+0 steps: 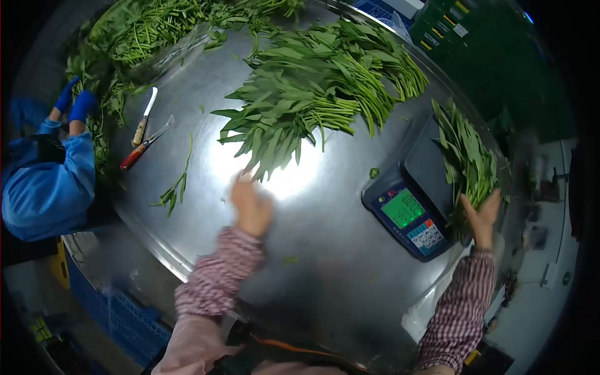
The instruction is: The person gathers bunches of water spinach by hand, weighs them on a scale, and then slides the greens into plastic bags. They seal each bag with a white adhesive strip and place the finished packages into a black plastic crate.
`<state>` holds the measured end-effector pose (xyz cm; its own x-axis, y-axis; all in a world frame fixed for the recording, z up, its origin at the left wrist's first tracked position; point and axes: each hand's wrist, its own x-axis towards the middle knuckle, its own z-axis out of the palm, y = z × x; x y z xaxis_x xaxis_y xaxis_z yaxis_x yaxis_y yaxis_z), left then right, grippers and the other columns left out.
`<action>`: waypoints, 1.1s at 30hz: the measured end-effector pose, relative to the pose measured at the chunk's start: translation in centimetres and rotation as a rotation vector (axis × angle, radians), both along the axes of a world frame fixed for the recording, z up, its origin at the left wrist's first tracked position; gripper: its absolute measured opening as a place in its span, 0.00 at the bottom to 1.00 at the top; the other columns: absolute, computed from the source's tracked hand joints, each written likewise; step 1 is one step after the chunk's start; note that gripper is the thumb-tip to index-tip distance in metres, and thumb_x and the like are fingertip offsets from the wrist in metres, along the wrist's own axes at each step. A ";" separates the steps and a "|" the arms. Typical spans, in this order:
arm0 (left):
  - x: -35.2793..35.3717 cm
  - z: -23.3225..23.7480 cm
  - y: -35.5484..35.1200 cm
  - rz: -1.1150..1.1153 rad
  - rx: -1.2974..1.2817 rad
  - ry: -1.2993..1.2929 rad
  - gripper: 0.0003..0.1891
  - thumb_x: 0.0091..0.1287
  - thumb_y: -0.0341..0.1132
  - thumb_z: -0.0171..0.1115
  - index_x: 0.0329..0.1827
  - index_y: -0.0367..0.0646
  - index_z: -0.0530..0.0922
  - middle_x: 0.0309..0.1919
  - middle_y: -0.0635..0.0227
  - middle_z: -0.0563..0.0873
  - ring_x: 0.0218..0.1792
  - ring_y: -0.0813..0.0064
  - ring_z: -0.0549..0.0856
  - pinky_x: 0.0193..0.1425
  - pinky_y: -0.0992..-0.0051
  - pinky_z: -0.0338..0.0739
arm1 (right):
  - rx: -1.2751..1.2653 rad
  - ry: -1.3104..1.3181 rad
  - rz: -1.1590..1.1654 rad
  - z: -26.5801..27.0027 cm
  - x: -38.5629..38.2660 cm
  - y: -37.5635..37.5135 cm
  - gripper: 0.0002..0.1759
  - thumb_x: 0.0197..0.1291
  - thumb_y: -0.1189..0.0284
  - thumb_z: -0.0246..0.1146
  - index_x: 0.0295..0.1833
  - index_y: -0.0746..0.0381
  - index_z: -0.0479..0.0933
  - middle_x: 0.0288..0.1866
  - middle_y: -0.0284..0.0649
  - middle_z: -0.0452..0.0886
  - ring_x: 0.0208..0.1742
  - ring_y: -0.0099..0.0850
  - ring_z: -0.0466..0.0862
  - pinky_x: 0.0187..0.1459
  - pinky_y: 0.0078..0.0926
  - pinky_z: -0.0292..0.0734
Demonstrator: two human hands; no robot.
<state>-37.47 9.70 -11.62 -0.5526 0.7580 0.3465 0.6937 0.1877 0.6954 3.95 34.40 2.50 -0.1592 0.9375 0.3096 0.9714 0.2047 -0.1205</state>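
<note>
A bunch of leafy green stems [472, 156] lies on the weighing pan of a digital scale [412, 215] with a lit green display. My right hand [482, 219] is at the bunch's near end, its thumb and fingers spread apart and touching or almost touching the greens. My left hand [252, 203], smeared by motion, is over the metal table just below the leaf tips of a large pile of leafy greens [325, 81]. Its fingers are too blurred to show whether they hold anything. The pile's cut stems point to the right.
Two knives, one white-bladed [147, 112] and one red-handled [140, 152], lie on the metal table [300, 250] at left. A loose sprig [178, 187] is near them. A co-worker's blue-gloved hands [81, 106] are at another heap of greens [144, 31]. Clear plastic [425, 312] lies below the scale.
</note>
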 end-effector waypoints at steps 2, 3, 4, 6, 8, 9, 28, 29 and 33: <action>-7.9 -1.2 -3.8 0.253 -0.169 0.571 0.28 0.44 0.27 0.56 0.53 0.31 0.66 0.41 0.47 0.73 0.41 0.51 0.74 0.45 0.56 0.67 | 0.058 0.127 0.187 3.4 -6.4 -1.4 0.44 0.48 0.65 0.68 0.66 0.68 0.53 0.61 0.57 0.65 0.64 0.46 0.65 0.63 0.35 0.59; -10.3 -1.8 -5.6 0.446 -0.379 0.786 0.26 0.49 0.29 0.58 0.54 0.34 0.67 0.43 0.48 0.74 0.43 0.52 0.74 0.49 0.57 0.65 | -0.104 0.397 0.330 4.4 -11.5 -2.6 0.43 0.48 0.64 0.68 0.66 0.68 0.55 0.61 0.56 0.66 0.65 0.45 0.64 0.64 0.36 0.58; -12.8 -3.2 -8.0 0.454 -0.515 0.703 0.25 0.52 0.30 0.58 0.54 0.36 0.67 0.44 0.50 0.75 0.46 0.53 0.74 0.51 0.59 0.65 | -0.234 0.245 0.515 3.3 -14.7 -2.5 0.42 0.49 0.64 0.67 0.65 0.69 0.56 0.61 0.54 0.66 0.65 0.46 0.64 0.64 0.35 0.58; -14.6 -4.2 -10.7 0.445 -0.721 0.513 0.21 0.56 0.31 0.58 0.54 0.38 0.68 0.44 0.53 0.77 0.47 0.57 0.75 0.54 0.62 0.65 | -0.371 0.013 0.831 -1.7 -20.4 -0.5 0.43 0.48 0.62 0.67 0.65 0.70 0.56 0.63 0.52 0.65 0.66 0.46 0.62 0.65 0.36 0.56; -14.9 -3.6 -12.4 0.389 -0.873 0.296 0.18 0.60 0.31 0.57 0.53 0.38 0.68 0.41 0.57 0.79 0.45 0.60 0.77 0.52 0.65 0.67 | -0.325 -0.185 0.892 -7.7 -25.5 1.6 0.46 0.46 0.60 0.68 0.66 0.69 0.55 0.65 0.51 0.62 0.68 0.45 0.59 0.66 0.40 0.53; -14.7 -4.8 -13.7 0.406 -0.584 0.136 0.15 0.62 0.30 0.56 0.51 0.38 0.68 0.36 0.60 0.79 0.39 0.65 0.77 0.45 0.69 0.70 | -0.256 -0.303 0.826 -9.3 -27.7 2.4 0.47 0.45 0.58 0.69 0.66 0.69 0.54 0.66 0.50 0.60 0.69 0.44 0.57 0.67 0.43 0.51; -10.0 -0.1 12.7 -0.047 0.094 0.017 0.10 0.59 0.31 0.59 0.43 0.39 0.77 0.35 0.58 0.81 0.38 0.62 0.81 0.40 0.70 0.75 | -0.439 -0.514 0.598 -13.4 -33.4 5.5 0.42 0.35 0.53 0.73 0.51 0.67 0.64 0.51 0.48 0.68 0.55 0.45 0.67 0.58 0.42 0.58; -9.8 -0.4 14.0 -0.046 0.010 0.033 0.10 0.59 0.32 0.60 0.42 0.40 0.78 0.35 0.59 0.81 0.39 0.63 0.81 0.41 0.70 0.76 | -0.455 -0.530 0.593 -13.2 -33.4 5.5 0.44 0.36 0.52 0.73 0.54 0.67 0.63 0.53 0.48 0.68 0.56 0.45 0.67 0.58 0.42 0.58; -10.9 -1.4 14.5 -0.033 -0.039 0.067 0.08 0.58 0.34 0.61 0.37 0.42 0.79 0.35 0.63 0.82 0.39 0.65 0.81 0.42 0.71 0.76 | -0.432 -0.534 0.647 -12.9 -33.9 6.0 0.42 0.38 0.57 0.71 0.56 0.67 0.63 0.52 0.48 0.71 0.56 0.45 0.68 0.59 0.42 0.57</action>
